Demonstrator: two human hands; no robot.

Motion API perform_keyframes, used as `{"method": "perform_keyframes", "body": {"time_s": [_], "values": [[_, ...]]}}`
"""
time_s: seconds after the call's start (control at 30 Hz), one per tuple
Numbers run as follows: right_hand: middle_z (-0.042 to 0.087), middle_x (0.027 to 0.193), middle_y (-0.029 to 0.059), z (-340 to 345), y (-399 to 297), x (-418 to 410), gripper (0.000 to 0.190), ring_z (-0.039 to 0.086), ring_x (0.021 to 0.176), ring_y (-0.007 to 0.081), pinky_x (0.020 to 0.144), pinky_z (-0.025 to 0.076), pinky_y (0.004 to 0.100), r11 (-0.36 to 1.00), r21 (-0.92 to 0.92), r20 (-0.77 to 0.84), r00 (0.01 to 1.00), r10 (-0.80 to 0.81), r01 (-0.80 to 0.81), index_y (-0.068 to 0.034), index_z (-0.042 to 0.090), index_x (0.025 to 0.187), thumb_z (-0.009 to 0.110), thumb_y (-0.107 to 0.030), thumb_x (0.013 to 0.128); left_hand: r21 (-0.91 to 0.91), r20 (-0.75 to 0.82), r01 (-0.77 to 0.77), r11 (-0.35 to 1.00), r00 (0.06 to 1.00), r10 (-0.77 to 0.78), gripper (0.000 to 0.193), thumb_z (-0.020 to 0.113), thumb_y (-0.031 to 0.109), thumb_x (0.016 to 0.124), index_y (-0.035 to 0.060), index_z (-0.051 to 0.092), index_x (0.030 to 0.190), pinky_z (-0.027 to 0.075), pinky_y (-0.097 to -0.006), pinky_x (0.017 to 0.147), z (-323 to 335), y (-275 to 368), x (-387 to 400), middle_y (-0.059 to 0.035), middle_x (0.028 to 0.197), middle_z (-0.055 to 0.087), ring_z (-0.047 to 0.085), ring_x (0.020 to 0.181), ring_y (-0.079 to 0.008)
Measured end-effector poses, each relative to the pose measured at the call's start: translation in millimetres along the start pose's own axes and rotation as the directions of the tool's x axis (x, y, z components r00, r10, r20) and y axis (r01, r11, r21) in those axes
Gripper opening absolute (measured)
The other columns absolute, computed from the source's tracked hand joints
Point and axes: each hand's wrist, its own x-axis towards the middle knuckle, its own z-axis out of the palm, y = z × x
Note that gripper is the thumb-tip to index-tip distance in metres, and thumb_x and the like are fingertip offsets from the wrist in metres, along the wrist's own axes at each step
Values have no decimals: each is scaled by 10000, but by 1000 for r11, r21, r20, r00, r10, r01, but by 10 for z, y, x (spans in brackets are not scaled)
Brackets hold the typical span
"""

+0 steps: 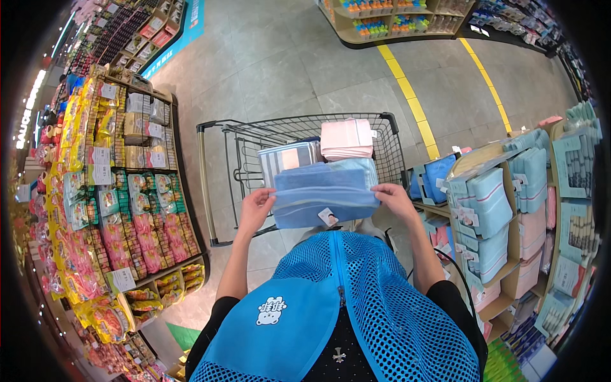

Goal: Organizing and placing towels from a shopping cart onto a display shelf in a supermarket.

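Both hands hold a blue towel (324,204) by its opposite ends, near the front of my body. My left hand (259,208) pinches its left end between thumb and fingers. At the right end, my right hand (394,200) grips in the same way. A small tag hangs on the towel's lower part. Just beyond it, in a black wire shopping cart (238,125), lie a stack of folded pink towels (346,138), striped grey and white towels (286,160), a light blue towel (358,167) and darker blue cloth (320,176) partly behind the held towel.
A rack of packaged goods (143,191) stands left of the cart. On the right are shelves of folded towels (487,203), close to my right arm. Farther off, another shelf unit (396,28) stands on the tiled floor, near yellow floor lines (405,90). A dark cable (460,274) hangs beside my right arm.
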Motion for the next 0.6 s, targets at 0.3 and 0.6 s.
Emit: {"method": "perform_keyframes", "body": {"time_s": [0.3, 0.6], "values": [[726, 947, 79, 170, 478, 610, 244, 660, 864, 158, 780, 533, 306, 984, -180, -82, 997, -14, -2, 21, 719, 1093, 647, -92, 889, 190, 66, 58, 980, 995, -71, 237, 690, 140, 919, 29, 716, 1127, 554, -287, 767, 109, -49, 310, -94, 927, 745, 692, 831, -126], [716, 1070, 169, 365, 547, 948, 212, 679, 1008, 329, 900, 525, 404, 906, -423, -322, 934, -155, 4, -60, 741, 1048, 619, -131, 890, 186, -75, 29, 982, 997, -15, 210, 670, 147, 920, 30, 724, 1085, 553, -301, 730, 314, -245, 543, -108, 862, 742, 708, 781, -163]]}}
